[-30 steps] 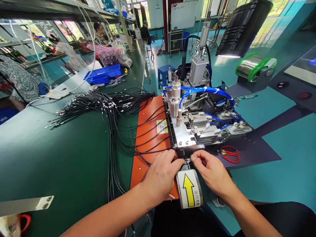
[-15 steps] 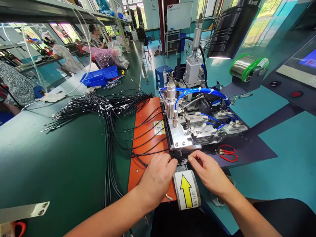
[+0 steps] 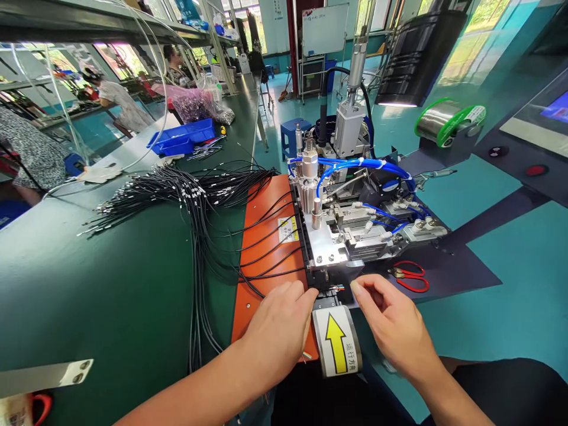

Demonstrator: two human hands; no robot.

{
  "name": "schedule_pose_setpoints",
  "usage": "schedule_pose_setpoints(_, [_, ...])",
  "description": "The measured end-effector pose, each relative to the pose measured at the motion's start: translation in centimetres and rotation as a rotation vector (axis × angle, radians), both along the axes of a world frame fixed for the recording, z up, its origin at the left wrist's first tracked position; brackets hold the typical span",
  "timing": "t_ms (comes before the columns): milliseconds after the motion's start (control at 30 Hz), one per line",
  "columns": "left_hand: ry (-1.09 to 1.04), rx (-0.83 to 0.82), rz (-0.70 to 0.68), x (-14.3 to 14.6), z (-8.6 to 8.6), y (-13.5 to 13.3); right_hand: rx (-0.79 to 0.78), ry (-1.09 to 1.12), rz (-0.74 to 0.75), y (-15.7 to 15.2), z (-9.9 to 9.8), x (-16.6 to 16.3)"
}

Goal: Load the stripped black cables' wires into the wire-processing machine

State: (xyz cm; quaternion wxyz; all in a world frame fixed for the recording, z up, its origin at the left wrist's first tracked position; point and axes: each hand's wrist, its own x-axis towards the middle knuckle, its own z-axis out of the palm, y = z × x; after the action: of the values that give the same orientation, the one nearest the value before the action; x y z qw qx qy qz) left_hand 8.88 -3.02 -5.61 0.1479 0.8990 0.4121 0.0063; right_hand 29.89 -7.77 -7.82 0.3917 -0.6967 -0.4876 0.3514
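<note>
My left hand (image 3: 281,322) is closed at the near end of the orange plate (image 3: 261,236), its fingers on a black cable (image 3: 252,288) that runs in under it. Fine coloured wire ends (image 3: 339,288) stick out to the right of those fingertips, over the machine's metal holder (image 3: 327,302). Right of the wires, and apart from them, my right hand (image 3: 394,316) has thumb and forefinger pressed together; nothing shows between them. More bare wire ends (image 3: 306,356) peek out below my left hand. Several black cables lie across the orange plate into the machine (image 3: 350,219).
A large bundle of black cables (image 3: 199,201) lies on the green table (image 3: 133,284). Red-handled cutters (image 3: 410,275) rest right of the machine. Farther off are a solder wire spool (image 3: 448,121), a blue tray (image 3: 181,136) and a lamp (image 3: 403,56). People sit at the left.
My right hand has drawn away to the right from the wire ends, which now show uncovered. My left hand has stayed nearly in place.
</note>
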Motion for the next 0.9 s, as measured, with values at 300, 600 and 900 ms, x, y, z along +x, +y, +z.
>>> schedule_pose_setpoints(300, [-0.093,-0.116,0.001,-3.4,7.7,3.1,0.299,-0.07,0.332,-3.7,0.4,-2.4])
schedule_pose_setpoints(600, [-0.014,-0.174,-0.458,-1.8,4.6,1.7,0.243,0.035,0.317,-4.0,0.3,-1.9])
schedule_pose_setpoints(900, [-0.505,-0.132,-0.263,0.0,4.0,2.1,0.153,-0.009,0.152,-5.4,-1.3,0.8])
